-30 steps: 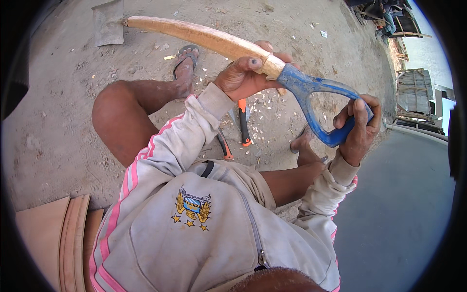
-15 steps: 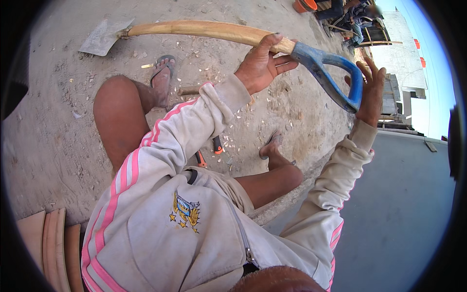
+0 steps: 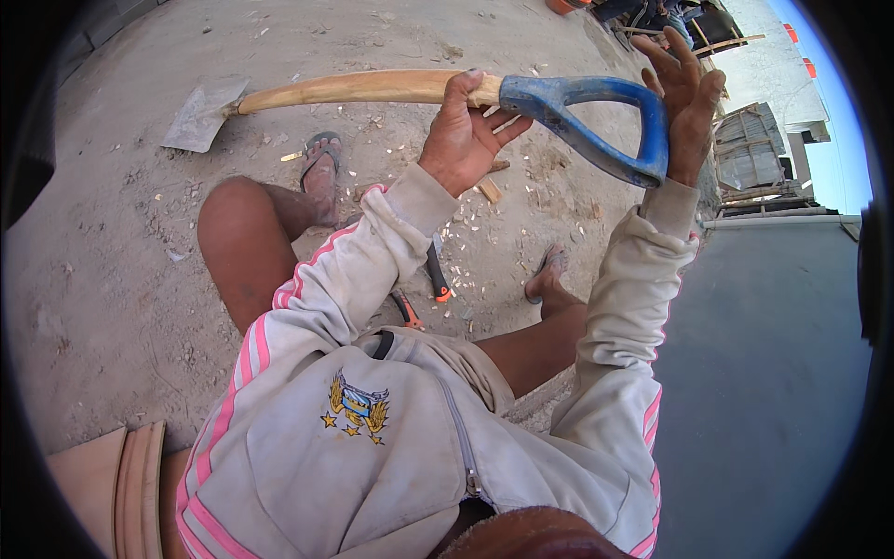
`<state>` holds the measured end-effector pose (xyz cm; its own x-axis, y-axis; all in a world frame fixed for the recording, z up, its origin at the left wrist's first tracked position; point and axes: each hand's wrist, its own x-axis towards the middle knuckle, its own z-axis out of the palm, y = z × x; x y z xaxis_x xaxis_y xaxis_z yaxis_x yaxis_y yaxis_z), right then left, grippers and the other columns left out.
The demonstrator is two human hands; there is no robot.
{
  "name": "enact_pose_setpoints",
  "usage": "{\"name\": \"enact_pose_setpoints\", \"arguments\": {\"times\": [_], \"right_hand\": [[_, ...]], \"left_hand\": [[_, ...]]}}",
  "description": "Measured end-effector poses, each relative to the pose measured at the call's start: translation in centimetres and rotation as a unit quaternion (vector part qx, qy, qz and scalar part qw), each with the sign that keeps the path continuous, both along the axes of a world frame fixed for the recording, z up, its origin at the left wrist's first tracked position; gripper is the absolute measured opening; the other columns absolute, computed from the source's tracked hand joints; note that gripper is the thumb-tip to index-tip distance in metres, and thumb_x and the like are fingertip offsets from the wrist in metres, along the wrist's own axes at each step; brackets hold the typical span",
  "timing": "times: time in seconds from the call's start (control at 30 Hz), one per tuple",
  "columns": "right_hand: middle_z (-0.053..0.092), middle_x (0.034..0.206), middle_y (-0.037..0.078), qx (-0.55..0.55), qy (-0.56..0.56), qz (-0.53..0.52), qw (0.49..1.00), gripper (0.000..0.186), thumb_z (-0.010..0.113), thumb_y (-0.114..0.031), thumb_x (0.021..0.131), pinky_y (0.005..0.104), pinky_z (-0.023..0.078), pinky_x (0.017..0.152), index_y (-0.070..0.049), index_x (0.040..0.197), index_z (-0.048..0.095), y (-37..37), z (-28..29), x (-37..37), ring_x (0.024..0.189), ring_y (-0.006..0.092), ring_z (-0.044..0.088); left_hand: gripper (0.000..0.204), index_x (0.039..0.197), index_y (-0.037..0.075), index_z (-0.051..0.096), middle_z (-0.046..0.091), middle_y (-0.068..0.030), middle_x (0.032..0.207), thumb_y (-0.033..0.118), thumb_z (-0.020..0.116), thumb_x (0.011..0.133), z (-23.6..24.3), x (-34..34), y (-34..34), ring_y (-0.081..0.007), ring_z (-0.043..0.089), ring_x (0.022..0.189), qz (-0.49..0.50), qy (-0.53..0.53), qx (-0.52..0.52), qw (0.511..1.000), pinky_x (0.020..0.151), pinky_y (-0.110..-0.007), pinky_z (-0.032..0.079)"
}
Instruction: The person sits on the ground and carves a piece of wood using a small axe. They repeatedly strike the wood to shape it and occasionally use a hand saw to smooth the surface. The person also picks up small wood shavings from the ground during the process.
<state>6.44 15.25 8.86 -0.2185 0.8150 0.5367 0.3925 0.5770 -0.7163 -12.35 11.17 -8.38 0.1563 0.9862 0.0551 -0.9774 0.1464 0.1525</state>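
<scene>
A shovel lies across the upper part of the head view, its pale wooden shaft (image 3: 363,86) slightly bowed. Its grey metal blade (image 3: 200,114) rests at the left on the sandy ground. My left hand (image 3: 463,144) holds the shaft just below the blue D-shaped handle (image 3: 596,149), thumb over the wood and fingers beneath. At the handle's right end, my right hand (image 3: 687,116) has its fingers raised and spread; the palm is against or close to the crossbar, without wrapping round it.
Two tools with black-and-orange grips, one (image 3: 436,272) and another (image 3: 407,309), lie between my legs among wood chips. A wood offcut (image 3: 489,190) is nearby. Curved boards (image 3: 140,484) stand lower left, a grey panel (image 3: 764,373) at right. People sit far off, upper right.
The shovel's handle end has swung a little left and away from me, so the shaft lies more level. My right hand moved with it, fingers still spread. The view has shifted slightly.
</scene>
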Motion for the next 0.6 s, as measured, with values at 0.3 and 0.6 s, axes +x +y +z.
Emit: {"name": "enact_pose_setpoints", "arguments": {"times": [0.3, 0.6], "right_hand": [[0.058, 0.135, 0.021, 0.131, 0.22, -0.148, 0.955, 0.103, 0.017, -0.087, 0.088, 0.0577, 0.016, 0.118, -0.004, 0.136, 0.054, -3.4, 5.0, 5.5, 0.137, 0.0317, 0.043], [0.058, 0.137, 0.011, -0.044, 0.162, 0.018, 0.986, 0.087, 0.054, -0.07, 0.091, 0.046, 0.025, 0.115, -0.008, 0.15, 0.042, 0.6, -1.7, -1.8, 0.139, 0.0214, 0.041]], "left_hand": [[0.035, 0.111, 0.012, 0.054, 0.06, -0.0084, 0.116, 0.039, 0.066, 0.092, 0.3, -0.5, 1.1, -0.0249, 0.06, 0.114, 0.021, -0.004, -0.002, 1.0, 0.107, -0.046, 0.047], [0.035, 0.106, 0.012, 0.055, 0.061, -0.0088, 0.115, 0.038, 0.069, 0.088, -0.6, 0.3, 1.9, -0.0257, 0.056, 0.119, 0.052, -0.002, -0.039, 0.998, 0.111, -0.051, 0.041]]}}
